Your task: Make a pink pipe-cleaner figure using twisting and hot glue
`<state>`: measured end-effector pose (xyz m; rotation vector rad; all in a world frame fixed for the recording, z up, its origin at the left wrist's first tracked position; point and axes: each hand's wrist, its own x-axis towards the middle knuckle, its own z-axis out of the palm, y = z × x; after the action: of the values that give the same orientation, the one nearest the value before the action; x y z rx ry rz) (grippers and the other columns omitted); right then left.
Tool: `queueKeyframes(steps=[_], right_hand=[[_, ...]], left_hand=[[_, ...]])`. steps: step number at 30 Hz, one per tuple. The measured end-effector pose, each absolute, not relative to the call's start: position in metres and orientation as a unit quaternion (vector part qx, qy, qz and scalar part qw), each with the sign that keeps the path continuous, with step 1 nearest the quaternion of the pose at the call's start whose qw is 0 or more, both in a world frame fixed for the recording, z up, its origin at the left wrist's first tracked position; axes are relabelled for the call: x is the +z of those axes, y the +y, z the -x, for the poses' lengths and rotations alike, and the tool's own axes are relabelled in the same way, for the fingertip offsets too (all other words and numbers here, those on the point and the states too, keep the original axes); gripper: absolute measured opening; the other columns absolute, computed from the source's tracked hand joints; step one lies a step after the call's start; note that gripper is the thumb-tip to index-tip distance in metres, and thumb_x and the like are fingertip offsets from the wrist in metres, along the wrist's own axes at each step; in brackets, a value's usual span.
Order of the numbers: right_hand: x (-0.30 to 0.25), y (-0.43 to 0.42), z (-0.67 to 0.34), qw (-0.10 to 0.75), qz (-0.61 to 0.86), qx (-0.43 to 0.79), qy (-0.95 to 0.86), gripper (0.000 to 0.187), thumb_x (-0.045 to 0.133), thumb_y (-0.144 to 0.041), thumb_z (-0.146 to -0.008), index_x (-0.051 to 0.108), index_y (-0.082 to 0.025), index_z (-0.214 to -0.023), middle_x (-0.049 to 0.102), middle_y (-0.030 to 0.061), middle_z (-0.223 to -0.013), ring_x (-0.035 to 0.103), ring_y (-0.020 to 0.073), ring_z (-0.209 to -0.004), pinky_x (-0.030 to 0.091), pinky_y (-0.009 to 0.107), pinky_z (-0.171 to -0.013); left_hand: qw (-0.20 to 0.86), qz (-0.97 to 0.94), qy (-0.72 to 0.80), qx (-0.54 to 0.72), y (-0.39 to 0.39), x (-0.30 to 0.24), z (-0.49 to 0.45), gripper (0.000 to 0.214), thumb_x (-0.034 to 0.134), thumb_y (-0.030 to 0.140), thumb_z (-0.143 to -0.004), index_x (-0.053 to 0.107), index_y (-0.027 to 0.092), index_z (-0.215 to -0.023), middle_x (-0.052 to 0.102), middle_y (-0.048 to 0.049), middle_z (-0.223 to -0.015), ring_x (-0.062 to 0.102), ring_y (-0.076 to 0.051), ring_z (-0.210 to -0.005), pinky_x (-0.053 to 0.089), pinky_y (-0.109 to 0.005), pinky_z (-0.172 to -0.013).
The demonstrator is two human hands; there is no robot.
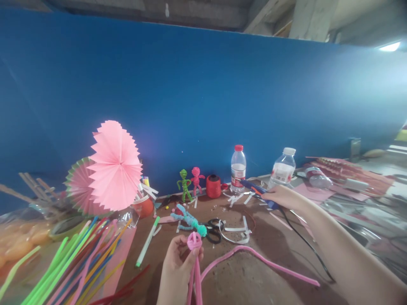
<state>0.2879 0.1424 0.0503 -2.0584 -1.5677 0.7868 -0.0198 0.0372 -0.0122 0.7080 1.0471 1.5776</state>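
My left hand pinches a pink pipe cleaner figure just under its rounded, woven head. Its long stems hang down past my palm, and one pink pipe cleaner strand curves off to the right over the table. Farther right, my right hand is closed on a blue glue gun, whose nozzle points left, near the red-capped bottle. A black cord runs from the gun toward the front. Just beyond the left hand lie a light-blue pipe cleaner figure and black scissors.
Pipe cleaners in several colours spread at the left, below a pink paper fan. Green and pink figures stand by a red thread spool at the blue wall. White paper strips, a marker and a white-capped bottle are around.
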Motion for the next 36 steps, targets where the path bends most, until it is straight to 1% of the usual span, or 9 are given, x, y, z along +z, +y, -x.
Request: queueKeyframes(steps=[5,12,19,23,26,27,31,33,36], right_hand=[[0.065,0.136,-0.289,0.222,0.749,0.251,-0.571,0.029,0.057,-0.039,-0.072,0.059,-0.014,-0.056,0.049,-0.0004,-0.042,0.041,0.0088,-0.032,0.026,0.02,-0.032],[0.089,0.121,-0.284,0.255,0.752,0.19,-0.577,0.029,0.056,-0.041,-0.074,0.066,-0.014,-0.074,0.053,0.0007,-0.047,0.045,0.0121,-0.039,0.028,0.022,-0.037],[0.1,0.111,-0.273,0.305,0.717,0.123,-0.615,0.019,0.063,-0.036,-0.066,0.062,-0.016,-0.067,0.057,0.0008,-0.054,0.053,0.0162,-0.054,0.032,0.023,-0.046],[0.088,0.117,-0.268,0.326,0.7,0.235,-0.59,0.012,0.058,-0.022,-0.067,0.058,-0.015,-0.076,0.06,0.0018,-0.054,0.054,0.0139,-0.047,0.036,0.021,-0.043],[0.071,0.125,-0.264,0.328,0.665,0.323,-0.588,0.021,0.05,-0.016,-0.07,0.053,-0.015,-0.091,0.067,0.0035,-0.066,0.057,0.0118,-0.045,0.041,0.02,-0.041],[0.065,0.128,-0.263,0.328,0.654,0.345,-0.588,0.021,0.05,-0.015,-0.07,0.052,-0.015,-0.091,0.068,0.0038,-0.069,0.058,0.0111,-0.045,0.042,0.019,-0.041],[0.04,0.138,-0.263,0.324,0.628,0.403,-0.581,0.011,0.055,-0.014,-0.067,0.053,-0.014,-0.078,0.068,0.0058,-0.073,0.062,0.0113,-0.053,0.045,0.017,-0.045],[0.029,0.142,-0.265,0.319,0.625,0.416,-0.578,0.011,0.057,-0.012,-0.064,0.053,-0.014,-0.074,0.066,0.0036,-0.065,0.062,0.0117,-0.054,0.044,0.017,-0.046],[0.017,0.146,-0.265,0.31,0.625,0.419,-0.581,0.007,0.059,-0.015,-0.064,0.053,-0.015,-0.066,0.058,-0.0016,-0.049,0.055,0.0104,-0.045,0.04,0.018,-0.043]], left_hand=[[0.538,-0.298,0.428,0.662,0.039,-0.017,0.021,0.042,0.083,0.023,-0.049,0.051,0.018,-0.075,0.067,0.0012,-0.068,0.068,-0.019,-0.06,0.056,-0.027,-0.056],[0.541,-0.295,0.43,0.659,0.038,-0.016,0.022,0.04,0.084,0.022,-0.048,0.053,0.017,-0.073,0.068,-0.0016,-0.075,0.069,-0.021,-0.065,0.057,-0.03,-0.06],[0.548,-0.303,0.428,0.652,0.037,-0.014,0.024,0.037,0.083,0.022,-0.05,0.054,0.018,-0.073,0.068,-0.0005,-0.075,0.069,-0.02,-0.064,0.056,-0.029,-0.06],[0.549,-0.311,0.424,0.65,0.039,-0.019,0.025,0.037,0.082,0.022,-0.052,0.054,0.017,-0.074,0.067,-0.0004,-0.074,0.069,-0.02,-0.065,0.056,-0.027,-0.058],[0.546,-0.315,0.429,0.647,0.04,-0.021,0.026,0.037,0.082,0.021,-0.053,0.053,0.017,-0.075,0.067,0.0005,-0.073,0.069,-0.019,-0.065,0.056,-0.027,-0.058],[0.545,-0.315,0.43,0.646,0.04,-0.021,0.026,0.037,0.082,0.021,-0.053,0.053,0.018,-0.075,0.066,0.0008,-0.072,0.069,-0.019,-0.065,0.056,-0.027,-0.058],[0.534,-0.312,0.435,0.654,0.04,-0.02,0.025,0.039,0.083,0.022,-0.05,0.053,0.018,-0.075,0.068,0.0004,-0.07,0.069,-0.021,-0.064,0.056,-0.029,-0.058],[0.525,-0.31,0.441,0.658,0.041,-0.019,0.024,0.042,0.084,0.023,-0.047,0.053,0.018,-0.075,0.069,-0.001,-0.071,0.069,-0.022,-0.063,0.057,-0.03,-0.056],[0.516,-0.305,0.446,0.664,0.041,-0.019,0.022,0.044,0.084,0.025,-0.044,0.053,0.018,-0.074,0.071,-0.0023,-0.071,0.069,-0.023,-0.06,0.057,-0.03,-0.053]])
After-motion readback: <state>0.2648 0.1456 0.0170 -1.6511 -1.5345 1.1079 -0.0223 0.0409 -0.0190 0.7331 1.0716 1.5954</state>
